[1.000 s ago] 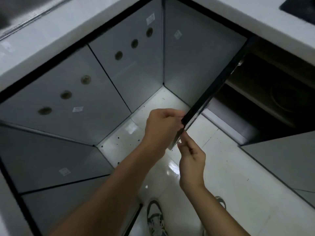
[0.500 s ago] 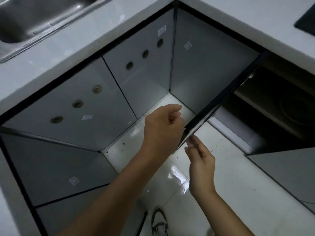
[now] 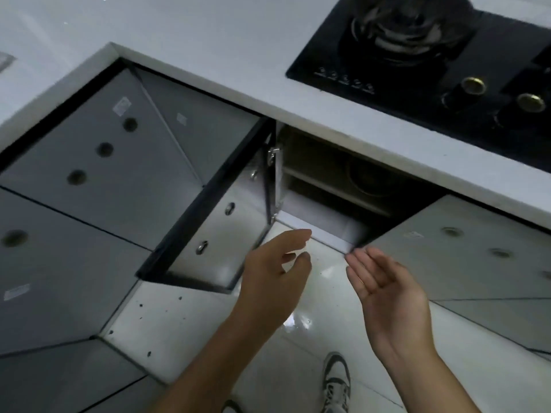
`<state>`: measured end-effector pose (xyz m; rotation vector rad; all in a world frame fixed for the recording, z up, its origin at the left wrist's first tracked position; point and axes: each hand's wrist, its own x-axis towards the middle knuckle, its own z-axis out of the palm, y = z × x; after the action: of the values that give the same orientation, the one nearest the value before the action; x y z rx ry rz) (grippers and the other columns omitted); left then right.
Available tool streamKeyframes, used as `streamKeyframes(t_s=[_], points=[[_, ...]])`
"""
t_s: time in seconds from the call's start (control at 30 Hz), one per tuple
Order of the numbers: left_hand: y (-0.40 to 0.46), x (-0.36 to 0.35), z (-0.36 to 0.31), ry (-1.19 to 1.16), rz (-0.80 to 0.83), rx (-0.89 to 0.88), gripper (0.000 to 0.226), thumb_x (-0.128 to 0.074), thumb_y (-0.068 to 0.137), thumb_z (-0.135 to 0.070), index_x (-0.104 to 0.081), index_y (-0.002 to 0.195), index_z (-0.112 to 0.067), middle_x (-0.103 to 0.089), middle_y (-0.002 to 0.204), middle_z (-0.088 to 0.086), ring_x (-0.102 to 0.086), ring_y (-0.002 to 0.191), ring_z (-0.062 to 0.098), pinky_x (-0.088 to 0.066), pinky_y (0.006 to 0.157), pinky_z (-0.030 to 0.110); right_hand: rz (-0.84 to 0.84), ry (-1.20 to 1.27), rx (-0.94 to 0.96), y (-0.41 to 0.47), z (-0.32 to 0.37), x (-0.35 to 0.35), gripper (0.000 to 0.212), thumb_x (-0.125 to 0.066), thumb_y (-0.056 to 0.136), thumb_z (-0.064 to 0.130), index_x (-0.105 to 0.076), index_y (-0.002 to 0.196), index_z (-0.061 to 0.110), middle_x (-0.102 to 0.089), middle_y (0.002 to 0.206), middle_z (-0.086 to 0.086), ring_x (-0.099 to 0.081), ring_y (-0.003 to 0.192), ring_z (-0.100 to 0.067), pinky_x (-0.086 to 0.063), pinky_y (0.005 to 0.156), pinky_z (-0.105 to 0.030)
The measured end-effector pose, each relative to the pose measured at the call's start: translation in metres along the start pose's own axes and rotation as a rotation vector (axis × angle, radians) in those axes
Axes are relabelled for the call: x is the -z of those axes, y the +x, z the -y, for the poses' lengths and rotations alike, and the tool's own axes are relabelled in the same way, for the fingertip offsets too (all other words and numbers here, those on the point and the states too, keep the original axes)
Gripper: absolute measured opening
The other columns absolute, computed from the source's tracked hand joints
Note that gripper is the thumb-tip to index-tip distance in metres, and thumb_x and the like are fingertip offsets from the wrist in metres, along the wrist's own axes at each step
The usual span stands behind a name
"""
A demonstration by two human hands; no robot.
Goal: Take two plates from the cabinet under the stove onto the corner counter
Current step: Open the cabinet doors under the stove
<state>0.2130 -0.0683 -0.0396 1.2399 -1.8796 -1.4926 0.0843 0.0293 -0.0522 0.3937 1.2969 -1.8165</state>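
The cabinet under the black stove [image 3: 432, 52] stands with its grey door [image 3: 214, 234] swung wide to the left. Inside the dark cabinet [image 3: 343, 180] a shelf shows, with a dim round shape that looks like stacked plates [image 3: 372, 177] on it. My left hand [image 3: 277, 278] hovers in front of the door's free edge, fingers loosely curled and empty. My right hand [image 3: 384, 290] is beside it, palm up, fingers spread, holding nothing. Both hands are below the cabinet opening, touching nothing. The white corner counter [image 3: 149, 31] lies at the upper left.
Grey cabinet fronts with round finger holes [image 3: 104, 149] line the left side and the right [image 3: 477, 242]. The glossy white tile floor [image 3: 193, 323] is below, with my shoe [image 3: 337, 380] at the bottom. The counter edge overhangs the opening.
Both hands have let go of the door edge, and the door now stands fully swung aside. The view has shifted right, bringing the stove and the cabinet inside into sight.
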Motion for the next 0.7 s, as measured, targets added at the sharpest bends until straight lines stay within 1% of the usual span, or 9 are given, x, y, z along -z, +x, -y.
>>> streamKeyframes(t_s=[0.07, 0.17, 0.27, 0.33, 0.43, 0.57, 0.63, 0.67, 0.7], points=[[0.013, -0.038, -0.003, -0.021, 0.029, 0.026, 0.033, -0.060, 0.089, -0.012, -0.064, 0.119, -0.026, -0.066, 0.113, -0.014, -0.060, 0.104, -0.004, -0.049, 0.086, 0.011, -0.018, 0.048, -0.006, 0.016, 0.033, 0.022, 0.036, -0.041, 0.096, 0.020, -0.059, 0.119, -0.002, -0.070, 0.113, -0.021, -0.068, 0.106, -0.031, -0.056, 0.090, -0.036], [0.033, -0.096, -0.008, -0.038, 0.067, 0.053, 0.033, -0.060, 0.088, -0.009, -0.066, 0.117, -0.025, -0.067, 0.112, -0.014, -0.061, 0.102, -0.004, -0.050, 0.087, 0.014, -0.045, 0.123, -0.016, 0.039, 0.079, 0.054, 0.039, -0.041, 0.095, 0.021, -0.058, 0.121, -0.003, -0.071, 0.112, -0.020, -0.069, 0.104, -0.030, -0.055, 0.087, -0.038], [0.052, -0.147, -0.011, -0.030, 0.140, 0.072, 0.035, -0.059, 0.089, -0.007, -0.064, 0.120, -0.022, -0.065, 0.114, -0.014, -0.059, 0.105, -0.006, -0.046, 0.086, 0.007, -0.058, 0.191, -0.024, 0.059, 0.119, 0.077, 0.040, -0.045, 0.092, 0.021, -0.057, 0.122, -0.003, -0.070, 0.114, -0.021, -0.068, 0.105, -0.031, -0.053, 0.089, -0.042], [0.065, -0.173, -0.012, -0.027, 0.158, 0.077, 0.037, -0.058, 0.089, -0.005, -0.062, 0.123, -0.020, -0.064, 0.114, -0.013, -0.057, 0.105, -0.009, -0.043, 0.083, 0.003, -0.049, 0.237, -0.024, 0.071, 0.139, 0.086, 0.046, -0.052, 0.084, 0.022, -0.057, 0.122, -0.002, -0.069, 0.117, -0.021, -0.068, 0.107, -0.031, -0.052, 0.091, -0.043], [0.082, -0.200, -0.012, -0.036, 0.169, 0.094, 0.039, -0.058, 0.088, -0.001, -0.062, 0.122, -0.020, -0.064, 0.111, -0.014, -0.057, 0.101, -0.011, -0.043, 0.081, 0.002, -0.042, 0.293, -0.050, 0.089, 0.155, 0.091, 0.043, -0.049, 0.087, 0.022, -0.058, 0.121, -0.001, -0.069, 0.116, -0.021, -0.068, 0.106, -0.030, -0.053, 0.093, -0.042], [0.107, -0.228, -0.010, -0.025, 0.178, 0.075, 0.042, -0.057, 0.086, 0.002, -0.062, 0.123, -0.019, -0.064, 0.110, -0.015, -0.060, 0.104, -0.002, -0.045, 0.083, 0.007, -0.029, 0.373, -0.094, 0.113, 0.158, 0.085, 0.039, -0.043, 0.093, 0.022, -0.060, 0.119, -0.003, -0.070, 0.115, -0.021, -0.068, 0.106, -0.032, -0.050, 0.096, -0.041], [0.120, -0.240, -0.009, -0.004, 0.182, 0.049, 0.044, -0.055, 0.085, 0.004, -0.063, 0.122, -0.018, -0.062, 0.104, -0.025, -0.059, 0.103, -0.004, -0.042, 0.082, 0.004, -0.017, 0.404, -0.095, 0.122, 0.156, 0.080, 0.038, -0.043, 0.093, 0.021, -0.062, 0.117, -0.003, -0.070, 0.114, -0.020, -0.068, 0.106, -0.032, -0.049, 0.097, -0.041], [0.127, -0.244, -0.008, 0.012, 0.188, 0.024, 0.045, -0.053, 0.083, 0.005, -0.064, 0.121, -0.018, -0.061, 0.100, -0.032, -0.059, 0.101, -0.006, -0.042, 0.082, 0.004, -0.007, 0.418, -0.089, 0.126, 0.155, 0.078, 0.038, -0.044, 0.092, 0.020, -0.063, 0.116, -0.003, -0.071, 0.114, -0.020, -0.067, 0.107, -0.032, -0.048, 0.098, -0.041], [0.132, -0.248, -0.008, 0.023, 0.197, -0.002, 0.046, -0.052, 0.082, 0.005, -0.065, 0.119, -0.018, -0.061, 0.095, -0.034, -0.059, 0.099, -0.007, -0.042, 0.084, 0.006, 0.005, 0.434, -0.080, 0.128, 0.153, 0.076, 0.037, -0.044, 0.092, 0.019, -0.064, 0.115, -0.003, -0.071, 0.113, -0.019, -0.067, 0.108, -0.032, -0.047, 0.099, -0.041]])
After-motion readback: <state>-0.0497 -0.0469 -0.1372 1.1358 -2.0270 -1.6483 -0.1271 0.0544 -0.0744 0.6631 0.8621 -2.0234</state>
